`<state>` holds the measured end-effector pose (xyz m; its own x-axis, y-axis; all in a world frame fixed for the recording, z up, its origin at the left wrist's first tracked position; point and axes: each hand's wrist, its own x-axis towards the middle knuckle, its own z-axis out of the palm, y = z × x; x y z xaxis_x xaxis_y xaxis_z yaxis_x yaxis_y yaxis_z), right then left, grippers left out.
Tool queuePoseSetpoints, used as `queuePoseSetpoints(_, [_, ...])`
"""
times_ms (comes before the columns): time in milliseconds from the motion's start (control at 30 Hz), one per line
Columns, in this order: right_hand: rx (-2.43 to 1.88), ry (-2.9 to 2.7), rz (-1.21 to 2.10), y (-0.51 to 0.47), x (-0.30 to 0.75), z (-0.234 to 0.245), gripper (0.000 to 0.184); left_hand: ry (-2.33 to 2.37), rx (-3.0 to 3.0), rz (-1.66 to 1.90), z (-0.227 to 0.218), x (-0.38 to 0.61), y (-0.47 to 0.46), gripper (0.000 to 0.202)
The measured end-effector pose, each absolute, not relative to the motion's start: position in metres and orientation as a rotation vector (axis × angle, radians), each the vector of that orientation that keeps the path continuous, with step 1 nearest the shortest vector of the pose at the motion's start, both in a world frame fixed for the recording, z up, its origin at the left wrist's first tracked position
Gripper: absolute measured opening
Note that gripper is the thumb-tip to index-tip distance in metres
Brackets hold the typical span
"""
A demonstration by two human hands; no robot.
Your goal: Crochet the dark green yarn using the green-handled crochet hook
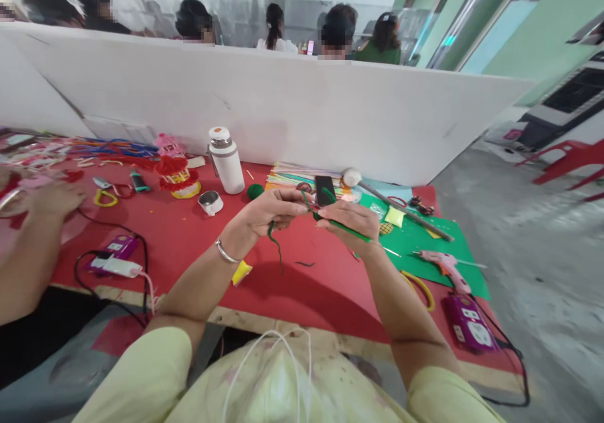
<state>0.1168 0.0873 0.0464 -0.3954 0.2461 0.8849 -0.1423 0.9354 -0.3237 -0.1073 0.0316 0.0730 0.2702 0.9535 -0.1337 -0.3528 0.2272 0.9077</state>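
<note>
My left hand [276, 212] is closed in a pinch on dark green yarn [275, 243], whose loose tail hangs below the fingers toward the red table. Closed around a slim green crochet hook [350, 230], my right hand [352, 218] meets the left at the fingertips. Between them sits a small dark green bit of yarn work, partly hidden by the fingers. A green yarn ball [255, 191] lies beyond my left hand, and a short snippet of yarn [304, 264] rests on the red table covering [302, 291].
A white thermos [227, 162] stands behind a metal cup [210, 203]. A black phone [325, 190] lies beyond my hands. On the right are a pink glue gun [446, 267] and a purple power strip [469, 323]. At left, a co-worker's hand [56, 199] is near scissors [104, 191].
</note>
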Motion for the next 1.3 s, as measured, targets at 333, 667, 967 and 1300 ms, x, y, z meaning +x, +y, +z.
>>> queuePoseSetpoints(333, [-0.230,-1.965,0.582,0.083,0.140,0.059,0.009,0.899,1.019,1.080,0.080,-0.087,0.035,0.034])
queuePoseSetpoints(667, [-0.389,-1.895,0.569,0.060,0.133,0.055,0.010,0.867,1.045,1.100,0.075,-0.091,0.027,0.034])
queuePoseSetpoints(967, [-0.616,-1.694,1.041,0.051,0.129,0.047,0.021,0.897,1.100,1.278,0.070,-0.083,0.020,0.034])
queuePoseSetpoints(1300, [-0.672,-1.380,0.901,0.048,0.103,0.026,0.026,0.816,0.943,1.407,0.055,-0.056,0.020,0.040])
